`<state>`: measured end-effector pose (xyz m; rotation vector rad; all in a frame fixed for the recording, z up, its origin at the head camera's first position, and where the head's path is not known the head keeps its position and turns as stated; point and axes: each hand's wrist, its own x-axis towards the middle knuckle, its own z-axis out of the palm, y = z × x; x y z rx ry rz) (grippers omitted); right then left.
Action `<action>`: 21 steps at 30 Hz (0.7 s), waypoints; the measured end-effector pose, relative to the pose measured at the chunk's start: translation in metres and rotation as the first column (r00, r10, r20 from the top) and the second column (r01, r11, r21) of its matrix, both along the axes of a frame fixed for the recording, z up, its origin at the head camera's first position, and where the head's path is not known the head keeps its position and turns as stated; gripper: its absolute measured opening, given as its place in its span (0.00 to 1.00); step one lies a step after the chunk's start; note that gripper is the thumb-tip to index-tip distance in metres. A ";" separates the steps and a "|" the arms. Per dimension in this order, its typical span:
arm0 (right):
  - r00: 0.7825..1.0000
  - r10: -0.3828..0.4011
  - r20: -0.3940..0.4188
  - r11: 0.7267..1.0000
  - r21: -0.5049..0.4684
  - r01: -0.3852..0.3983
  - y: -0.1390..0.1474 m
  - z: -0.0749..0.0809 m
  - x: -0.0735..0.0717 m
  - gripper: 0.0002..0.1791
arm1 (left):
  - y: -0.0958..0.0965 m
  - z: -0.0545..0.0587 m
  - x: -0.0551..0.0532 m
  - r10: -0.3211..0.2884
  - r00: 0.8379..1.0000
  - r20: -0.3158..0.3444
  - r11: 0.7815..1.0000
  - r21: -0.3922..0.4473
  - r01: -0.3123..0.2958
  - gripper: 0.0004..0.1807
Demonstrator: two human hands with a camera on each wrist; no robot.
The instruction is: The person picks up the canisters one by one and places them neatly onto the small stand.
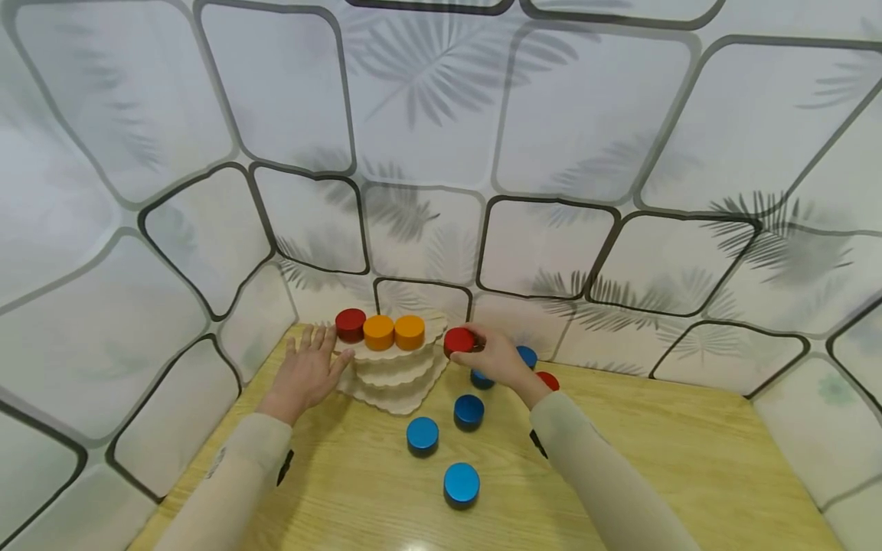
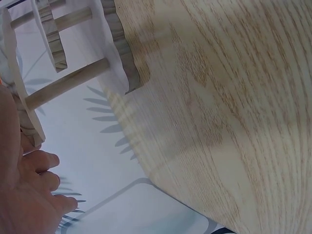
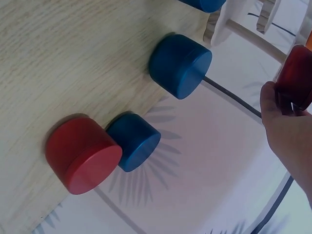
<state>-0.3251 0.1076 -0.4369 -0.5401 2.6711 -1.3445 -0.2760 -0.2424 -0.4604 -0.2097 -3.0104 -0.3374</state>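
Observation:
In the head view a tiered stand (image 1: 396, 375) with scalloped pale shelves stands at the table's back left corner. On its top shelf are a red tin (image 1: 350, 326), an orange tin (image 1: 378, 334) and a second orange tin (image 1: 409, 333). My left hand (image 1: 308, 375), fingers spread, rests at the left edge of that shelf; the left wrist view has its fingers (image 2: 46, 180) beside the shelf rim. By the shelf's right end my right hand (image 1: 499, 358) pinches another red tin (image 1: 458, 341) between thumb and fingers. Wooden posts (image 2: 68, 83) join the tiers.
Several blue tins lie about the wooden table, the nearest blue tin (image 1: 461, 484) toward the front. Beyond my right wrist sit a blue tin (image 3: 134, 141) and a red tin (image 3: 83, 153) side by side. Patterned panels (image 1: 427, 237) wall the table behind and at both sides.

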 end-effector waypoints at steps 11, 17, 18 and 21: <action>0.998 -0.032 -0.058 0.999 0.037 0.034 -0.018 0.011 -0.012 0.34 | -0.001 0.000 0.000 0.001 1.000 0.005 1.000 0.003 -0.001 0.42; 0.998 -0.035 -0.049 0.999 0.024 0.036 -0.026 0.012 -0.017 0.33 | 0.000 0.000 0.000 -0.002 1.000 0.008 1.000 0.014 0.001 0.43; 0.999 -0.036 -0.040 0.999 0.018 0.037 -0.027 0.011 -0.019 0.33 | 0.000 0.000 0.000 -0.001 1.000 0.008 1.000 0.014 0.001 0.43; 0.999 -0.043 -0.013 0.999 0.006 0.043 -0.030 0.011 -0.023 0.31 | 0.000 0.000 -0.001 -0.002 1.000 0.006 1.000 0.017 0.001 0.43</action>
